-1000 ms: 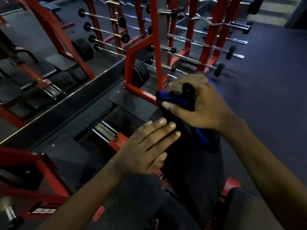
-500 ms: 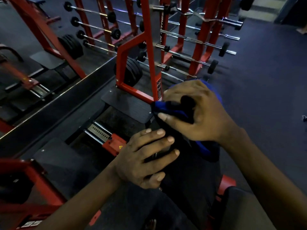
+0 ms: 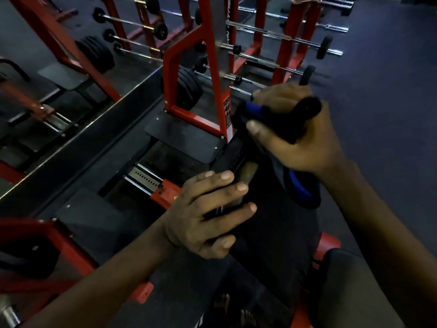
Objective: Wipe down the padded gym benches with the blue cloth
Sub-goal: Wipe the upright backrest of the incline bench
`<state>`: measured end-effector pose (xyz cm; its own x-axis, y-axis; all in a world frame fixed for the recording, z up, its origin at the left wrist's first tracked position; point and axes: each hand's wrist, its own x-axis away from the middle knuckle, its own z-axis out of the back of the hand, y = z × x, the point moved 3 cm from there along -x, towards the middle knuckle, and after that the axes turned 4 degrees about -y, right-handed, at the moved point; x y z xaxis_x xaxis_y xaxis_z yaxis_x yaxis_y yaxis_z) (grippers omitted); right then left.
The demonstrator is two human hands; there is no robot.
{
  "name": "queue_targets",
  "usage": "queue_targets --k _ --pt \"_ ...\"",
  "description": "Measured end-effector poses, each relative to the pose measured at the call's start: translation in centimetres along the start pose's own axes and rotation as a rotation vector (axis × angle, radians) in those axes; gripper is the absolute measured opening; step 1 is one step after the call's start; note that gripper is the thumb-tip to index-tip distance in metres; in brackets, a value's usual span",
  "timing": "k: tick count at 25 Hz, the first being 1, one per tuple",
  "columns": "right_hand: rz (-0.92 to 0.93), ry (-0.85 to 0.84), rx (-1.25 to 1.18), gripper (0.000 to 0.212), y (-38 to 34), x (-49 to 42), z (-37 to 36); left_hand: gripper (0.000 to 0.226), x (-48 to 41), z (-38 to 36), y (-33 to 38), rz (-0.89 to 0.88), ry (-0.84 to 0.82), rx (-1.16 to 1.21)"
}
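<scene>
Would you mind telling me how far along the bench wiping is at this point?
Done: nothing provable; the dark bench shows no wipe marks. In hand: the right hand holds the blue cloth at its far end while the left hand grips its edge. Left: probably the part nearer the camera.

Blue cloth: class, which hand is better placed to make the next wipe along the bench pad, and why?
Right. The right hand grips the blue cloth at the far end of the bench pad; the left hand only holds the pad's side edge, with no cloth.
</scene>
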<state>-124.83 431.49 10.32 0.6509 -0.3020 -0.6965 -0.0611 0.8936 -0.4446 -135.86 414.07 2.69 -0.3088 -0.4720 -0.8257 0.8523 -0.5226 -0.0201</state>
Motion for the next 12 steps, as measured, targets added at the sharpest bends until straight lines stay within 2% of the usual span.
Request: queue_targets --k 3,8,12 --pt "-0.14 0.068 -0.036 0.034 0.8 0.0 -0.2 0.047 -0.2 0.0 -0.1 -0.036 -0.007 -0.021" --pt "0.012 0.094 0.034 0.034 -1.5 3.2 -1.1 0.046 0.0 0.2 0.3 -0.024 -0.012 -0.064" --pt "-0.17 0.254 -0.105 0.032 -0.6 2.9 -1.2 0.045 0.0 0.5 0.5 0.014 -0.081 -0.093"
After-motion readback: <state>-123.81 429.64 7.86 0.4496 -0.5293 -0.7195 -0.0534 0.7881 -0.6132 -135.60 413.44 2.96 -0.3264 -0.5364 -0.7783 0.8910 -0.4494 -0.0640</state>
